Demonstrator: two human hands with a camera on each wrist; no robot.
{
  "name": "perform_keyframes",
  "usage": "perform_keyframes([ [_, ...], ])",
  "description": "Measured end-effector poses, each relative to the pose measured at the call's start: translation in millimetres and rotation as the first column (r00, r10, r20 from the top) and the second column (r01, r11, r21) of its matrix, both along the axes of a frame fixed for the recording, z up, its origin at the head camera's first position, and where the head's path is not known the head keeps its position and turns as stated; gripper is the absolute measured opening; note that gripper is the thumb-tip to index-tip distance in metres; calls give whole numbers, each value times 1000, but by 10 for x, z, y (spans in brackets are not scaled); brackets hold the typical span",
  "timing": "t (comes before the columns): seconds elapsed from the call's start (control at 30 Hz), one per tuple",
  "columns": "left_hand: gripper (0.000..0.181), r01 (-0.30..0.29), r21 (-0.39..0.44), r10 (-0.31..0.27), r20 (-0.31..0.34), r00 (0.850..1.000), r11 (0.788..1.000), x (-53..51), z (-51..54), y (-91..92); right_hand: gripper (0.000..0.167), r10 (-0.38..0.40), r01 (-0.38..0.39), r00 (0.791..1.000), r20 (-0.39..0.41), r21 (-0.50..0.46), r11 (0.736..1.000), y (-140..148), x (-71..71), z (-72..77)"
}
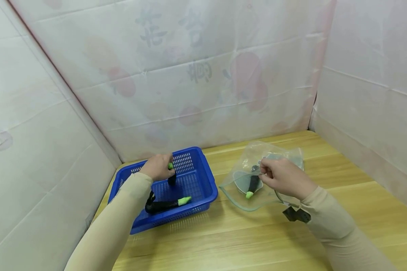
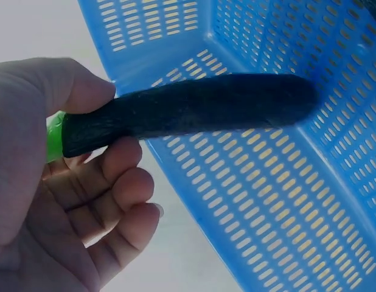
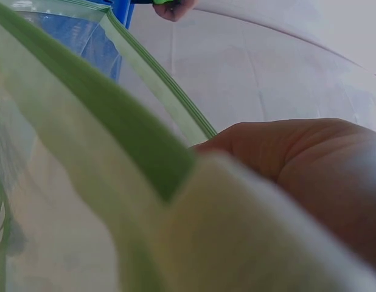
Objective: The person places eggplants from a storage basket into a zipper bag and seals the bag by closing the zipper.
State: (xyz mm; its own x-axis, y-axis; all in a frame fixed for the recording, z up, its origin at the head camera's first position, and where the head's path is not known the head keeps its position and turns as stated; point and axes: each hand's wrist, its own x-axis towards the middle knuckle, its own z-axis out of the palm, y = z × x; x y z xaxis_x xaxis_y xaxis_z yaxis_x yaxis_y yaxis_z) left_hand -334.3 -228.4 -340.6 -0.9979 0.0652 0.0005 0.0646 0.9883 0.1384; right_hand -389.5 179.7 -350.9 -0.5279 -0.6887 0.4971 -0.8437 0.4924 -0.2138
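Left hand: My left hand (image 1: 158,166) dips into the blue basket (image 1: 201,169), thumb on one side and fingers on the other, pinching a dark vegetable (image 2: 200,106) close to its bright green end. In the left wrist view one fingertip presses the dark skin, while the two below it curl loosely, clear of it.

Held vegetable: It hangs green end up within the basket's walls, dark end pointing down; whether that lower end touches the mesh floor, I cannot tell.

Basket floor: A second vegetable (image 1: 164,206) lies along the near side, green tip toward the right. Beside its dark end is another dark shape (image 1: 151,197), partly behind my left sleeve (image 1: 118,218); I cannot tell what it is.

Right hand: My right hand (image 1: 286,177) pinches the green-edged mouth of a clear bag (image 1: 245,162) between thumb and fingers. The right wrist view is blurred at the grip, so each finger's place there I cannot tell.

Bag: It lies to the right of the basket, its mouth gaping toward me. Through the film shows a third vegetable (image 1: 253,185), green tip toward the mouth, beside pale printed patches.

Setting: Basket and bag rest on a wood-grain table (image 1: 224,241), with pale printed cloth (image 1: 190,94) hanging behind.
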Motion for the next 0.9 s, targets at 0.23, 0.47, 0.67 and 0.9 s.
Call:
perform_keyframes([
  [0.23, 27, 1, 5, -1, 20, 1000, 1000, 18, 15, 47, 21, -2, 2, 1000, 14, -2, 1000, 7, 21, 14],
  [0.47, 25, -33, -34, 37, 98, 995, 999, 27, -13, 60, 21, 0, 0, 1000, -8, -12, 1000, 0, 8, 3],
  [0.67, 26, -66, -54, 72, 126, 989, 996, 28, -40, 50, 21, -2, 2, 1000, -13, -8, 1000, -1, 11, 6],
  [0.9, 36, -43, -18, 44, 44, 998, 999, 73, -12, 108, 21, 3, -3, 1000, 5, -4, 1000, 0, 26, 25],
])
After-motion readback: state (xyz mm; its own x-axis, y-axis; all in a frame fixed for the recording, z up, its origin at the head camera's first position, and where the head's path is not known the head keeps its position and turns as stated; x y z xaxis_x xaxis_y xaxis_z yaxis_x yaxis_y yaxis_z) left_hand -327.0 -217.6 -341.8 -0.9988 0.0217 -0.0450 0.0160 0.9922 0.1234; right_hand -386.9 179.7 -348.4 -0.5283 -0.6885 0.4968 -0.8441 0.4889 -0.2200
